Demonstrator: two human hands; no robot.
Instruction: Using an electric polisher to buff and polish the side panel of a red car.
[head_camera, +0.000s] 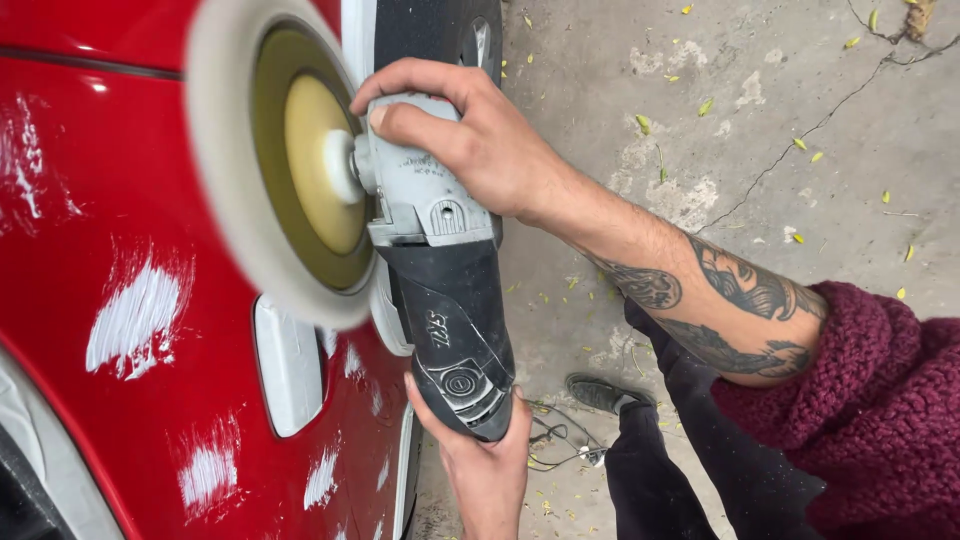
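Both hands grip grey-black power polisher (440, 270) w/ fingers wrapped tight — right hand (470, 135) on head, left hand (485, 460) at rear — white foam pad (235, 170) against red car panel (110, 200).

I see glossy red car paint (130, 160) smeared with white polish (135, 318). The polisher's pad (215, 150) looks fluffy, its body (440, 270) matt plastic. Rough cracked concrete (780, 100) lies below.

round white foam polishing pad (225, 170): blurred, top cut by edge | left hand (485, 470): wrist cut off below | red car panel (110, 180): runs past the left edge
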